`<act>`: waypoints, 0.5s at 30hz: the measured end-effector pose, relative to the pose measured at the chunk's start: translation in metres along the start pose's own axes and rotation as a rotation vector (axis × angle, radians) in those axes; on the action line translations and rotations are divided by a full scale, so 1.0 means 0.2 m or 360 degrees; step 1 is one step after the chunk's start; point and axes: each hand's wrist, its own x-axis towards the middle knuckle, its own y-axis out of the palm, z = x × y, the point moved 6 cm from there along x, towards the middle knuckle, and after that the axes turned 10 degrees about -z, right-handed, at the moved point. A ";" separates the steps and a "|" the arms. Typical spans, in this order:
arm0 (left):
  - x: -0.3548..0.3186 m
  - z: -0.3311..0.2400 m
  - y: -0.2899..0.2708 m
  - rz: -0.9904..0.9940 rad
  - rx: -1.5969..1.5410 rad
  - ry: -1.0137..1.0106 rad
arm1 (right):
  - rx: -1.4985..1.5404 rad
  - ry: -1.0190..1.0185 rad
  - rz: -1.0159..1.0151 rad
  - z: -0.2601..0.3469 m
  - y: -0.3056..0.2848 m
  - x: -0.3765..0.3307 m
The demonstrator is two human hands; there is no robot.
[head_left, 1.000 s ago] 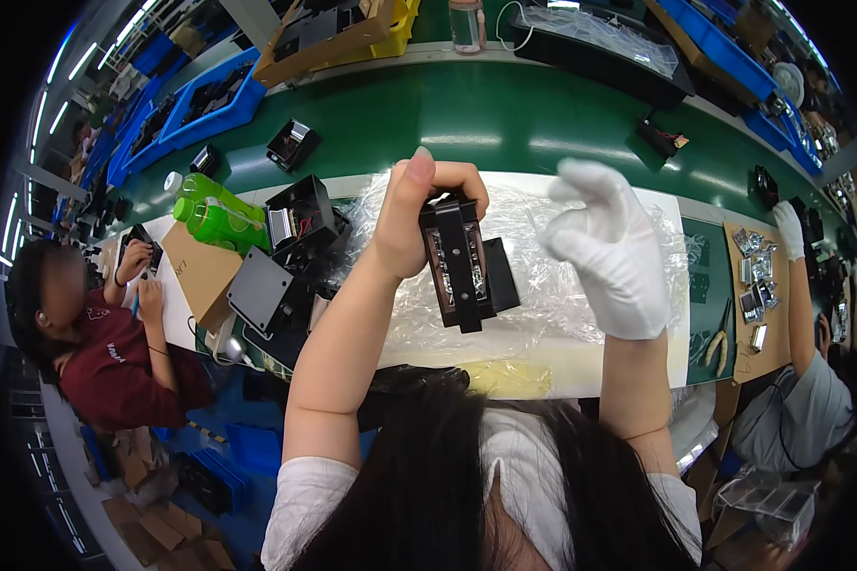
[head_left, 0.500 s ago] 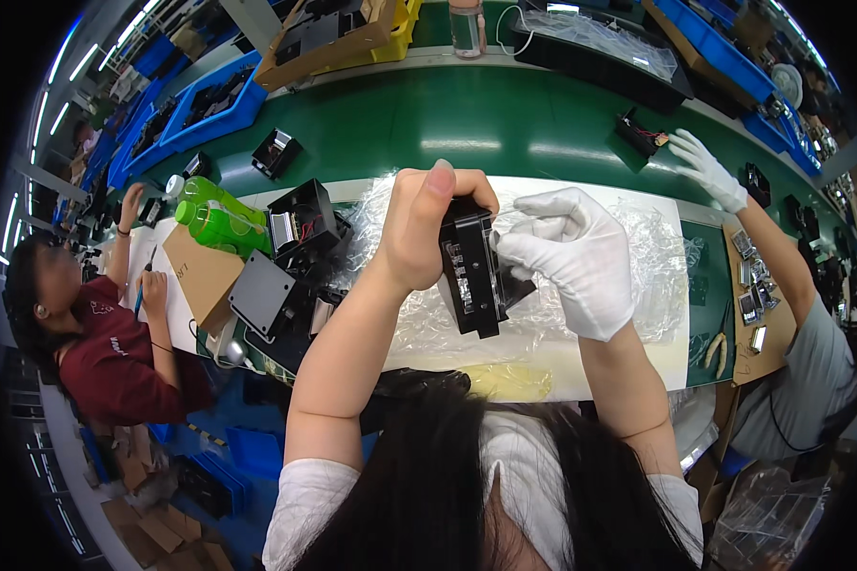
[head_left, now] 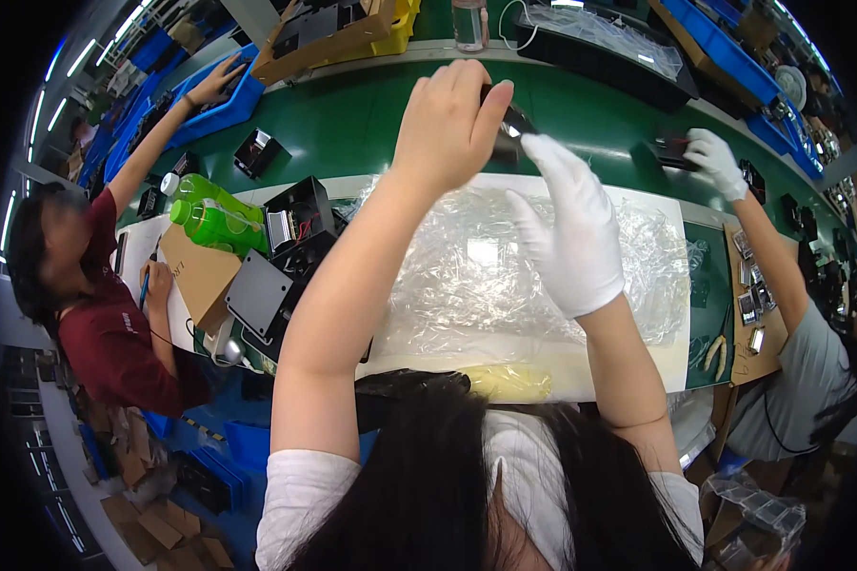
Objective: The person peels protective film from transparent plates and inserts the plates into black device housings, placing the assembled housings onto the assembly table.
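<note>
Held out over the green conveyor belt point(head_left: 352, 124), beyond the crinkled clear plastic sheet point(head_left: 505, 266), the small black boxy device point(head_left: 507, 128) sits clamped in the bare left hand point(head_left: 448, 124), which should probably grip firmly while the white-gloved right hand point(head_left: 571, 228), fingers loosely spread, steadies its edge.

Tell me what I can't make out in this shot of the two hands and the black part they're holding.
- Black part, head view: mostly hidden behind the bare left hand; its shape and faces cannot be told.
- Right hand: the white glove hides its fingers, and whether it grips or only touches the part is unclear.
- Clear plastic sheet: the forearms cover part of it.
</note>
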 end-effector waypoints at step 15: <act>-0.46 0.24 -0.14 0.1610 0.0560 -0.1092 | -0.0443 0.0024 0.1148 0.15 0.52 -0.31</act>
